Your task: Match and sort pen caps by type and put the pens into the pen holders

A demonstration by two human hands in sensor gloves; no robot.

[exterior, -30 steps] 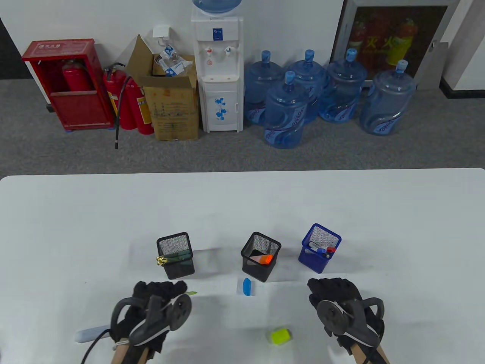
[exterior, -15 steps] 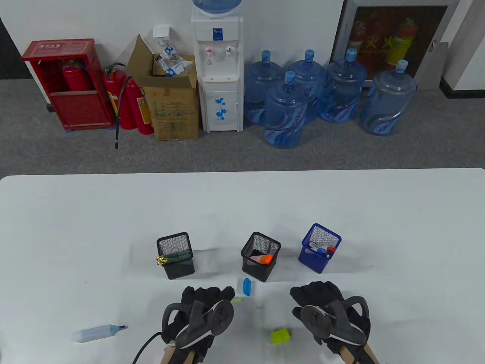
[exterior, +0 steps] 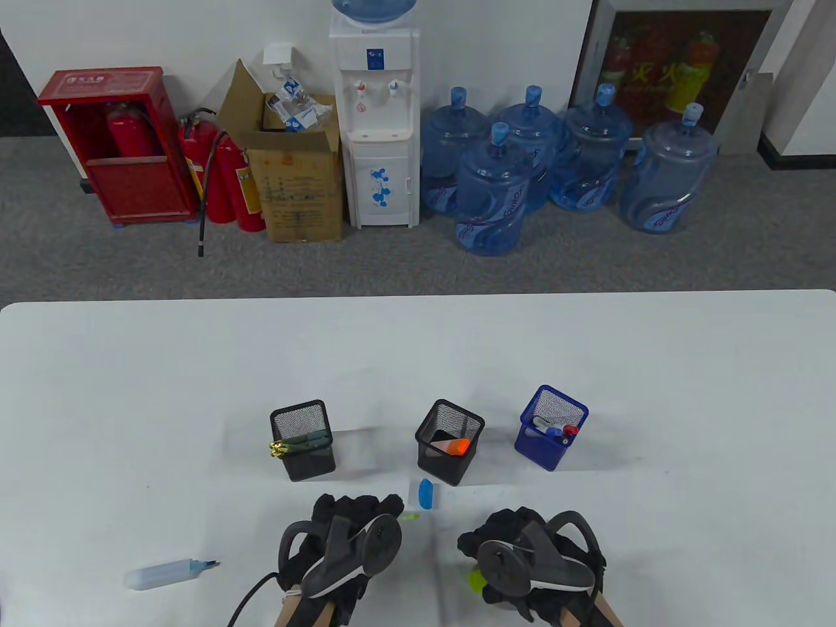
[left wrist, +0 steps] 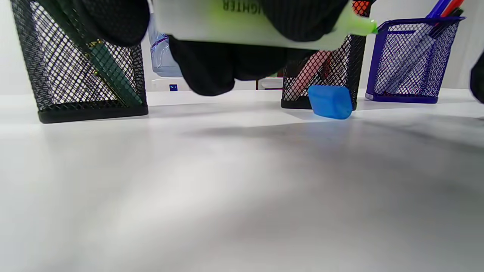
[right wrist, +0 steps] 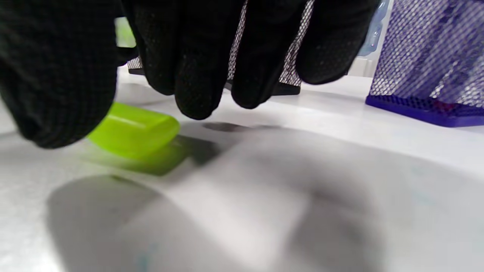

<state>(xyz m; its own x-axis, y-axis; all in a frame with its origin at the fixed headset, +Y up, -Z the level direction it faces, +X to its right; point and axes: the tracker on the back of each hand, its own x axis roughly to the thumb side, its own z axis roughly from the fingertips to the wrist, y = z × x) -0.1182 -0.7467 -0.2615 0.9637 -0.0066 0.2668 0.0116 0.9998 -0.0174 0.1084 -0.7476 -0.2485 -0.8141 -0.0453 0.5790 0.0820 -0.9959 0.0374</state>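
Left grip (exterior: 353,529) curled round green highlighter (left wrist: 242,22), tip bare. Right grip (exterior: 516,555) loosely spread, empty, hovering just above green cap (right wrist: 132,130) on surface (exterior: 418,366).

Black knit gloves (exterior: 356,516), grey ring trackers (exterior: 356,548), black cable (exterior: 251,597).

water jugs (exterior: 490,196), dispenser (exterior: 377,124), perhaps extinguishers (exterior: 222,176), behind table (exterior: 418,353)

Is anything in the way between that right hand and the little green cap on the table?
Nothing visible. The right hand hovers right over the green cap, fingers hanging above it, only bare table around. The blue cap lies farther off, near the middle holder.
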